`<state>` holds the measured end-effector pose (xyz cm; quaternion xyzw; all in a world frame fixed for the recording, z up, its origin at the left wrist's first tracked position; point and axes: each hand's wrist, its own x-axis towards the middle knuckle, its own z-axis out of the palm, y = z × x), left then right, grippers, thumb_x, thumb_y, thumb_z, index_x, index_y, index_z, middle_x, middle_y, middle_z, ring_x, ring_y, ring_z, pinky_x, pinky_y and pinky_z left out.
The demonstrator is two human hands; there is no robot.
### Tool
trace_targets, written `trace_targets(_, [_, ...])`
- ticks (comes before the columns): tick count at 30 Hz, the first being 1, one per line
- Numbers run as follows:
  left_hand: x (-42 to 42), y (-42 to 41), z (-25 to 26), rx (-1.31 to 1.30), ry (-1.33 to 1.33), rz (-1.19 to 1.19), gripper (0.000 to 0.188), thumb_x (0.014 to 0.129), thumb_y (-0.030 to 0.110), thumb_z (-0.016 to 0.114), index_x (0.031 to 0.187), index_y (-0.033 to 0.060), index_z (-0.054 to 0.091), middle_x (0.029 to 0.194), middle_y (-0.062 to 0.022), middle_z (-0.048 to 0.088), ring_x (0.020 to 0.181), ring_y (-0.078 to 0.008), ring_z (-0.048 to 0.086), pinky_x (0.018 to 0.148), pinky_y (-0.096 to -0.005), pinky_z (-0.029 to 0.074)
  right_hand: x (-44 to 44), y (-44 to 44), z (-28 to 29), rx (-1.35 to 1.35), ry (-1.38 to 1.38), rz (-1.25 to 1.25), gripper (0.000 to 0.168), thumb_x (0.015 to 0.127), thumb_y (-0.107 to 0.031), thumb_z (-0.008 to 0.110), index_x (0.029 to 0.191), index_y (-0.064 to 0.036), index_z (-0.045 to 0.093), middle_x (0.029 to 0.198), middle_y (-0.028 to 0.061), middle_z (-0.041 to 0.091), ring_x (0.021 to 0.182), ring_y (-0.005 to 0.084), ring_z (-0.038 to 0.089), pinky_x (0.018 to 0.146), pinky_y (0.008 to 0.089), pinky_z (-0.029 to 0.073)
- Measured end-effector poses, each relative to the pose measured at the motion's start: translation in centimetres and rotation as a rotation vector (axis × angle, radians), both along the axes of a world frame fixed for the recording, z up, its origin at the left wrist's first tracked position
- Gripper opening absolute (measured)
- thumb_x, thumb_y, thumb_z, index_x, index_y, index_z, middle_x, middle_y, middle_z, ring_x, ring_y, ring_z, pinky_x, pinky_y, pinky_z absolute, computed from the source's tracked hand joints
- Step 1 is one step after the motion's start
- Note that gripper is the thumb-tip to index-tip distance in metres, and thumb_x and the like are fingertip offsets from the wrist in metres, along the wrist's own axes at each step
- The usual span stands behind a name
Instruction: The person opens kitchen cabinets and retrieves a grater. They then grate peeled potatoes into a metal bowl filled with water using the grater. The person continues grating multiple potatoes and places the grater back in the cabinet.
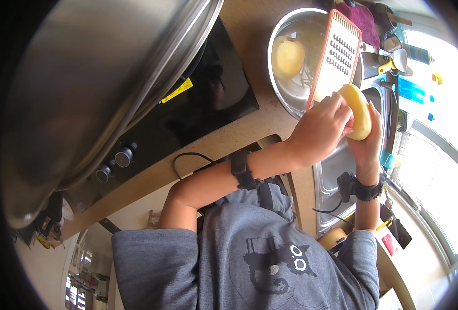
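A peeled potato (356, 112) is held over the near right rim of the bowl, beside the sink. My right hand (373, 126) cradles it from the right. My left hand (326, 118) has its fingers curled against the potato's left side; whether they grip it or pinch something small is hidden. Behind the hands, a flat grater (339, 52) with an orange rim leans across a metal bowl (275, 83). Another peeled potato (289, 57) lies in water in that bowl, near some thin pale shreds (307, 77).
A black cooktop (217, 77) with two knobs (114, 164) and a large metal pot (97, 89) fill the left. On the right are a steel sink (331, 174), utensils (399, 60) and a bright window. A purple cloth (358, 23) lies behind the bowl.
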<state>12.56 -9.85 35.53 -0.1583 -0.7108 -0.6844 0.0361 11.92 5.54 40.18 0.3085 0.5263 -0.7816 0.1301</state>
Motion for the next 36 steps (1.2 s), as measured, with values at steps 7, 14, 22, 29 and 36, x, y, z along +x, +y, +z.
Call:
trace_targets(7, [0.5,-0.5,0.7,0.028,-0.030,-0.067,0.015,0.082,0.005,0.060,0.084,0.0040,0.045,0.078,-0.0119,0.052,0.074,-0.0309,0.055,0.064,-0.0401,0.044,-0.4,-0.9,0.2,-0.014,-0.020,0.018,0.038,0.090,-0.032,0.046,0.111,-0.001,0.052,0.104,0.0094,0.059,0.092,0.0174,0.058,0.076,0.0286,0.047])
trace_targets(14, [0.1,-0.7,1.3,0.079,-0.122,-0.174,0.013,0.084,0.004,0.058,0.087,0.0030,0.045,0.077,-0.0118,0.056,0.072,-0.0288,0.060,0.063,-0.0359,0.047,-0.3,-0.5,-0.4,-0.042,-0.012,-0.029,0.036,0.089,-0.032,0.051,0.110,-0.004,0.052,0.100,0.0082,0.060,0.089,0.0171,0.059,0.074,0.0287,0.047])
trace_targets(22, [-1.9,-2.5,2.2,0.452,-0.461,-0.552,0.011,0.088,0.004,0.054,0.094,0.0025,0.046,0.087,-0.0032,0.053,0.085,-0.0111,0.057,0.077,-0.0270,0.047,-0.3,-0.9,0.4,0.163,0.172,0.062,0.036,0.089,-0.033,0.050,0.110,-0.003,0.053,0.099,0.0079,0.060,0.090,0.0162,0.058,0.077,0.0297,0.046])
trace_targets(29, [-5.3,-4.7,0.3,-0.105,-0.303,-0.077,0.010,0.086,0.007,0.056,0.092,-0.0011,0.053,0.080,-0.0099,0.061,0.076,-0.0169,0.062,0.073,-0.0264,0.048,-0.3,2.4,-1.0,0.008,0.047,-0.095,0.051,0.093,-0.032,0.038,0.125,0.008,0.043,0.121,0.0210,0.052,0.112,0.0280,0.052,0.098,0.0359,0.039])
trace_targets(36, [-4.2,-4.2,-2.7,-0.699,-0.078,-0.214,0.014,0.082,0.002,0.050,0.093,-0.0037,0.057,0.084,-0.0199,0.062,0.080,-0.0336,0.060,0.072,-0.0397,0.048,0.3,2.3,-0.2,0.002,0.036,-0.200,0.033,0.087,-0.029,0.053,0.108,-0.003,0.054,0.098,0.0089,0.061,0.090,0.0182,0.061,0.078,0.0307,0.050])
